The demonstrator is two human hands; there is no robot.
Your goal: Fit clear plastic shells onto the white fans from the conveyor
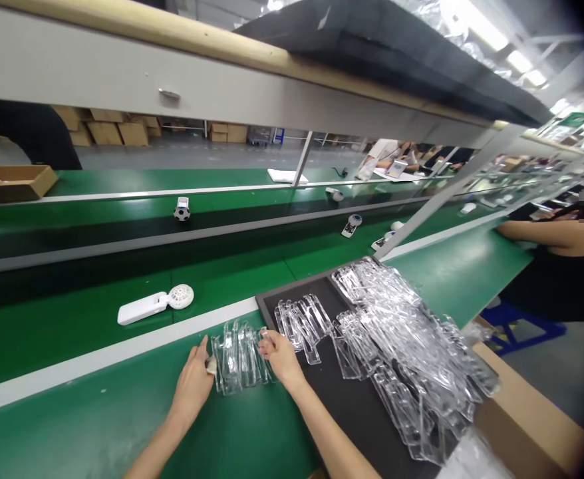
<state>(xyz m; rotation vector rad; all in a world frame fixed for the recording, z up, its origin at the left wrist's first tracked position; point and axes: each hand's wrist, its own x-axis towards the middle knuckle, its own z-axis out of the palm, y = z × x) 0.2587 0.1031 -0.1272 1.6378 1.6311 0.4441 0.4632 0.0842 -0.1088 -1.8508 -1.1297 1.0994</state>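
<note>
Row of clear plastic pieces (239,362) lies lower centre of the frame; right hand (281,357) pinches its right end; whether left hand (195,380) grips, I cannot tell.

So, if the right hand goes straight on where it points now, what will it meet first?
Probably the row of clear plastic pieces just at the right hand's fingertips; exact depth is unclear.
</note>
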